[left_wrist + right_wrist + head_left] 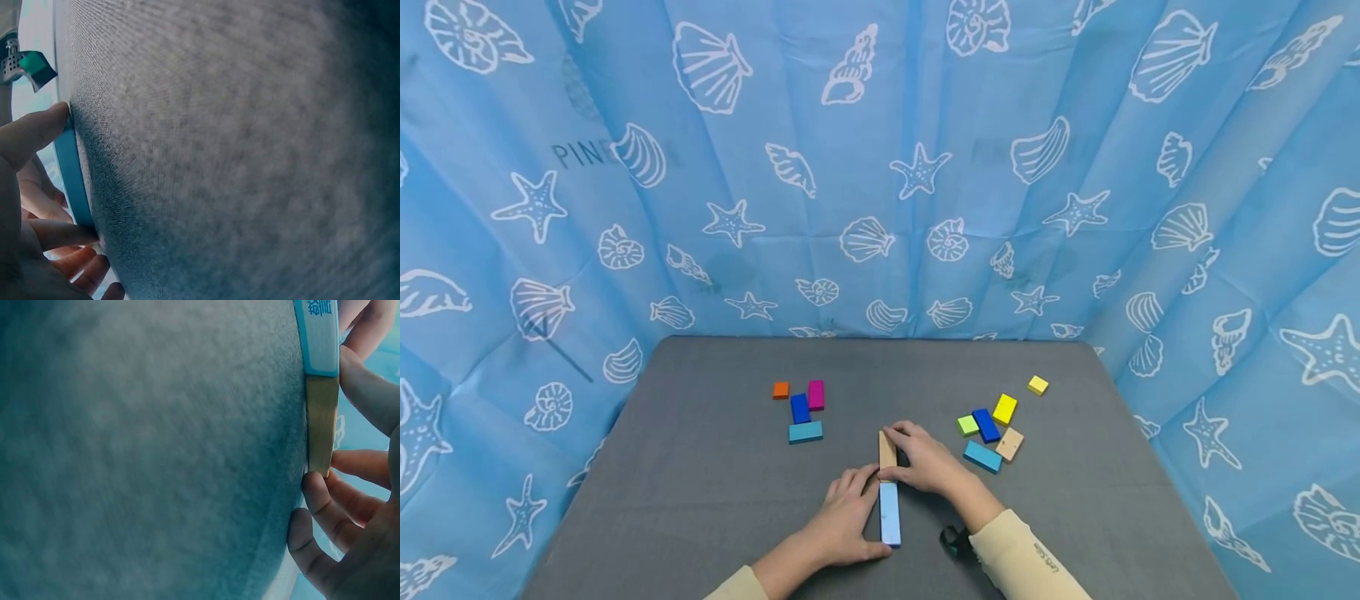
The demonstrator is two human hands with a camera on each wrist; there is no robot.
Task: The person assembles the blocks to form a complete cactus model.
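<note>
A long light blue block [890, 515] lies on the table, end to end with a plain wooden block [887, 450] just beyond it. My left hand [844, 521] holds the blue block lengthwise, thumb at its near end and a finger by the join. In the left wrist view, the thumb and a finger span the blue block's side [76, 181]. From the right, my right hand [931, 461] grips the wooden block between thumb and fingertips. The right wrist view shows the wooden block [321, 422] meeting the end of the blue one [320, 347], which bears printed characters.
Orange [781, 390], magenta [816, 395], dark blue [801, 408] and teal [806, 432] blocks lie at the left. Several more blocks, including a yellow one [1004, 409] and a teal one [982, 457], lie at the right. A blue curtain [880, 167] surrounds the grey table [700, 483].
</note>
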